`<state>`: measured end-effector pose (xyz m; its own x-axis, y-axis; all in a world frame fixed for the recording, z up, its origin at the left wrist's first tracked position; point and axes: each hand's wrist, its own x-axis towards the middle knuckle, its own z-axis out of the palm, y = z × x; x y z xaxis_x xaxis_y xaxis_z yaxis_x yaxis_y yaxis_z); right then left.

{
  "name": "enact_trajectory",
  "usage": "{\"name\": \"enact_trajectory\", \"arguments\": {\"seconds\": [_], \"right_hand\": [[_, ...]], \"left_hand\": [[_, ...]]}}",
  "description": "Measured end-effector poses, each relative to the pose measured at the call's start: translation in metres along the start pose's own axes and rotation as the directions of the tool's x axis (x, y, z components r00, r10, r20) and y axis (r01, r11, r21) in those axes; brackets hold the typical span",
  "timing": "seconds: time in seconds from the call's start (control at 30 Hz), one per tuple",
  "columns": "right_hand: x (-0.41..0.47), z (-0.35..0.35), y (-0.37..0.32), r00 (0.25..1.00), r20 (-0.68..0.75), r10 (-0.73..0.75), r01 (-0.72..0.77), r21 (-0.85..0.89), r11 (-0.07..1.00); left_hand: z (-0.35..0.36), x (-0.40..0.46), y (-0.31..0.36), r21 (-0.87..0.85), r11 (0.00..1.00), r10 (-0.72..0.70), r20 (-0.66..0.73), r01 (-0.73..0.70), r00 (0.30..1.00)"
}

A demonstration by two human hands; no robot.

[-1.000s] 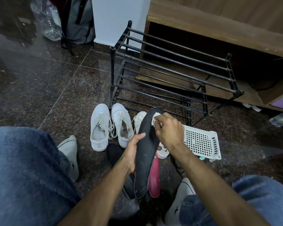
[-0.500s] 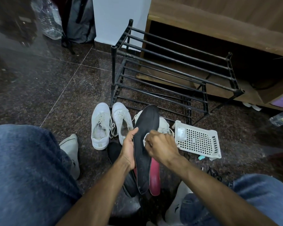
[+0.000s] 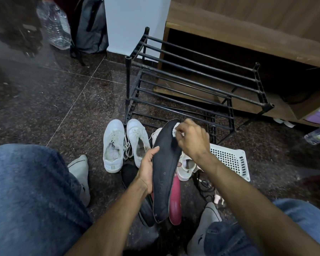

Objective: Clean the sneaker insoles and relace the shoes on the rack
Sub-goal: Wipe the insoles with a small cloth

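My left hand (image 3: 147, 169) grips a long black insole (image 3: 164, 174) by its left edge and holds it upright above the floor. My right hand (image 3: 191, 140) pinches a small white wipe (image 3: 175, 130) and presses it against the insole's toe end. A pink insole (image 3: 175, 204) and another black insole (image 3: 146, 209) lie on the floor under it. Two white sneakers (image 3: 125, 143) with loose laces stand side by side in front of the black metal shoe rack (image 3: 192, 85). A third white sneaker (image 3: 186, 167) is partly hidden behind my right wrist.
A white perforated plastic basket (image 3: 229, 159) lies right of the sneakers. Keys and a dark cord (image 3: 205, 187) lie near my right knee. A wooden cabinet (image 3: 248, 34) stands behind the rack. A water bottle (image 3: 54, 23) and a grey bag (image 3: 89, 26) stand at the back left.
My right hand has slid the wipe from the middle of the insole back up to its toe end. My left hand keeps the same grip.
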<state>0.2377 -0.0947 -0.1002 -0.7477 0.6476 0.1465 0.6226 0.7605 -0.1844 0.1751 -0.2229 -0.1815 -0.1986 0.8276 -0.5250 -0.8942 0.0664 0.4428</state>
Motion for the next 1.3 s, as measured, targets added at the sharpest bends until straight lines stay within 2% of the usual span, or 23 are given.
{"name": "enact_trajectory", "arguments": {"seconds": [0.07,0.13,0.2,0.33,0.4,0.47,0.53,0.6,0.63,0.73,0.8,0.87,0.97,1.07,1.17,1.3], "right_hand": [[-0.007,0.004,-0.004,1.000,-0.008,-0.002,0.002,0.054,0.999],[-0.032,0.019,-0.009,0.991,0.069,-0.116,0.111,0.077,0.991],[-0.070,0.036,-0.014,0.953,0.160,-0.259,0.246,0.098,0.964],[-0.107,0.048,-0.008,0.854,0.291,-0.432,0.386,0.203,0.900],[-0.096,0.046,-0.002,0.841,0.272,-0.467,0.436,0.169,0.884],[-0.076,0.042,0.000,0.895,0.159,-0.416,0.395,0.144,0.907],[-0.057,0.039,-0.002,0.959,0.053,-0.278,0.267,0.158,0.951],[-0.049,0.038,-0.010,0.985,0.019,-0.171,0.164,0.191,0.968],[-0.051,0.040,-0.014,0.985,0.024,-0.169,0.160,0.204,0.966],[-0.080,0.043,-0.023,0.946,0.111,-0.306,0.260,0.308,0.915],[-0.101,0.042,-0.020,0.915,0.180,-0.360,0.276,0.372,0.886],[-0.110,0.042,-0.012,0.926,0.161,-0.340,0.260,0.380,0.888],[-0.107,0.047,-0.007,0.982,0.136,-0.129,0.042,0.512,0.858],[-0.101,0.053,-0.017,0.981,0.191,0.037,-0.146,0.600,0.786],[-0.093,0.061,-0.022,0.968,0.189,0.162,-0.246,0.626,0.740],[-0.069,0.064,-0.025,0.937,0.174,0.301,-0.337,0.672,0.659]], "left_hand": [[0.000,-0.001,0.002,-0.022,1.000,0.018,0.009,-0.018,1.000],[-0.001,-0.001,0.004,-0.039,0.997,0.059,-0.022,-0.060,0.998],[-0.003,0.000,0.007,-0.074,0.995,0.066,-0.066,-0.070,0.996],[-0.010,0.004,0.009,-0.131,0.989,0.053,-0.127,-0.069,0.991],[-0.010,0.007,0.008,-0.119,0.991,0.043,-0.125,-0.058,0.991],[-0.008,0.008,0.005,-0.088,0.994,0.053,-0.107,-0.062,0.993],[-0.005,0.006,0.003,-0.049,0.996,0.071,-0.078,-0.075,0.994],[-0.004,0.004,0.003,-0.033,0.996,0.082,-0.066,-0.084,0.994],[-0.004,0.002,0.005,-0.042,0.995,0.091,-0.070,-0.094,0.993],[-0.009,0.003,0.016,-0.148,0.975,0.147,-0.120,-0.164,0.982],[-0.009,0.002,0.022,-0.181,0.966,0.161,-0.137,-0.184,0.977],[-0.009,0.003,0.026,-0.218,0.960,0.153,-0.124,-0.177,0.980],[-0.007,0.006,0.030,-0.304,0.935,0.158,-0.102,-0.182,0.982],[-0.004,0.006,0.029,-0.339,0.922,0.170,-0.082,-0.188,0.982],[-0.002,0.006,0.025,-0.286,0.942,0.166,-0.062,-0.177,0.984],[0.001,0.001,0.007,-0.178,0.983,0.054,0.000,-0.053,0.999]]}}
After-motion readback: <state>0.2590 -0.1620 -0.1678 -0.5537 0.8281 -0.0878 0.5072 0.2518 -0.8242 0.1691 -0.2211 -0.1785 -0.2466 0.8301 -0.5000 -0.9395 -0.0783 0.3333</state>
